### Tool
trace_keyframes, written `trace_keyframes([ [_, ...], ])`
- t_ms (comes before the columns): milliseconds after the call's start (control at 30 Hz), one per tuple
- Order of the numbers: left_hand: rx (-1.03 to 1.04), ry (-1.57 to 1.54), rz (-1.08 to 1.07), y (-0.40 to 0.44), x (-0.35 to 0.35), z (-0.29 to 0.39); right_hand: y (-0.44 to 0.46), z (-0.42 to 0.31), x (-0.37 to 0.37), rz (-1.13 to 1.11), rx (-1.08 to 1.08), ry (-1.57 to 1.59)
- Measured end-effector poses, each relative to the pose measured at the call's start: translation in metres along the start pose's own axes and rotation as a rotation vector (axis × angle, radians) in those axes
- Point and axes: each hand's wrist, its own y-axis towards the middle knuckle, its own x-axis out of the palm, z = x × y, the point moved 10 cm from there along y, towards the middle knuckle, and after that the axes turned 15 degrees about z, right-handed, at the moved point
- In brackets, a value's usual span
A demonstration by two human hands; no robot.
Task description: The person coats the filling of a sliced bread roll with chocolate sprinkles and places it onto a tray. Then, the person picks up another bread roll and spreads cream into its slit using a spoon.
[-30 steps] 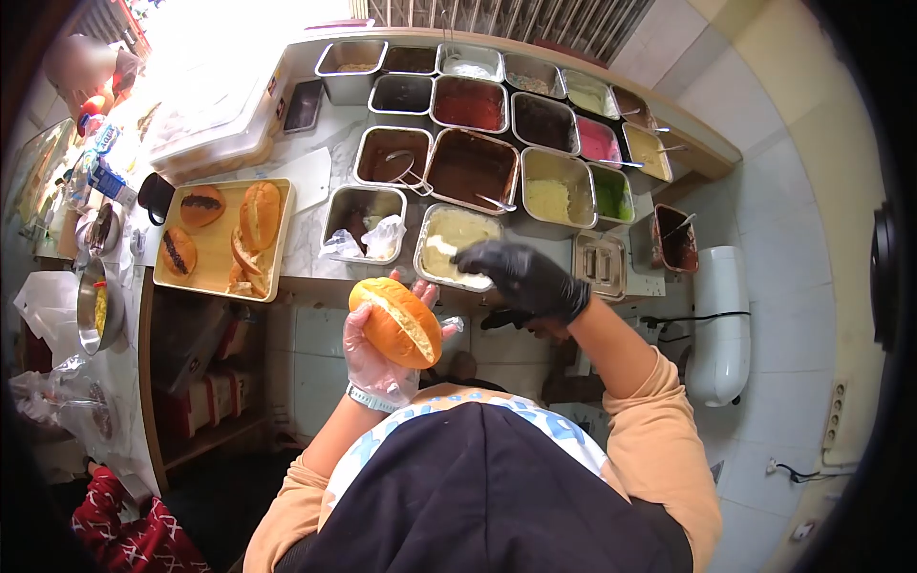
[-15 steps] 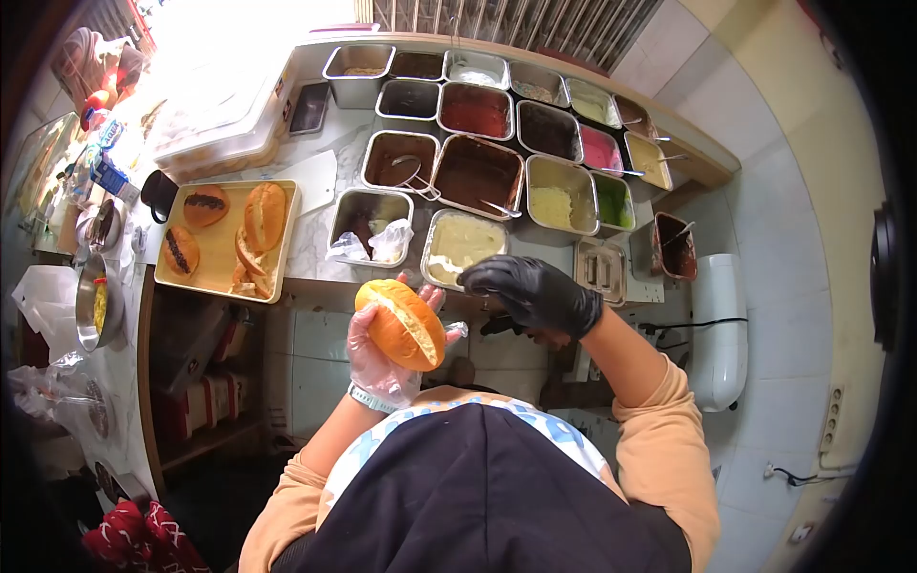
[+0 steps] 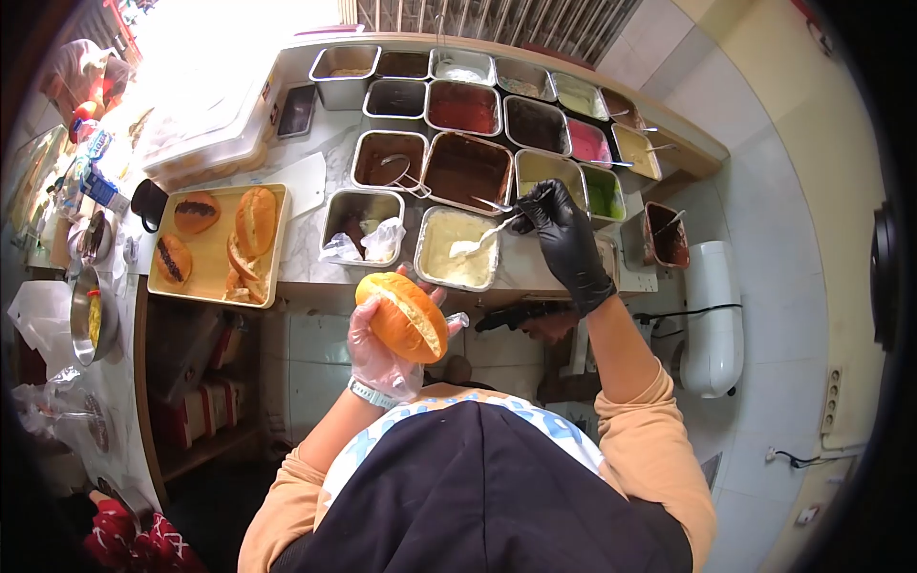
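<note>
My left hand [image 3: 380, 368], in a clear plastic glove, holds a bun [image 3: 401, 317] with a slit along its top, below the counter's front edge. In a black glove, my right hand [image 3: 565, 250] is closed around the handle of a spoon [image 3: 485, 236]. White cream coats the spoon's lower end, which is over a metal container [image 3: 455, 284] of pale cream [image 3: 441, 231]. Whether the spoon touches the cream is hard to tell. To the left of that container stands another one [image 3: 330, 214] with crumpled plastic in it.
Rows of metal containers [image 3: 468, 170] with dark, red, pink, yellow and green fillings fill the counter's back. A yellow tray [image 3: 218, 284] on the left bears several buns. A lidded plastic box [image 3: 205, 153] stands behind it. A person's red patterned clothing [image 3: 143, 535] shows at lower left.
My right hand has lifted from the pale cream container's right edge and moved up and right, and the spoon in it now shows. The bun in my left hand has turned slightly.
</note>
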Motion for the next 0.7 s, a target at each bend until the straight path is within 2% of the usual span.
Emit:
trace_keyframes([
  [67, -0.008, -0.025, -0.008, 0.002, 0.002, -0.001, 0.001, 0.004, 0.005, -0.018, 0.088, 0.103],
  [267, -0.028, -0.078, -0.021, 0.004, 0.005, -0.006, -0.021, -0.01, 0.01, 0.067, -0.038, 0.015],
  [400, 0.009, -0.046, -0.012, 0.002, 0.011, -0.006, -0.028, 0.02, 0.017, 0.192, 0.027, 0.146],
  [533, 0.007, -0.041, -0.018, 0.008, 0.003, -0.009, -0.043, 0.018, 0.029, 0.191, 0.049, 0.134],
  [700, 0.015, -0.045, -0.014, 0.008, 0.005, -0.009, -0.046, -0.006, 0.005, 0.131, 0.01, -0.175],
])
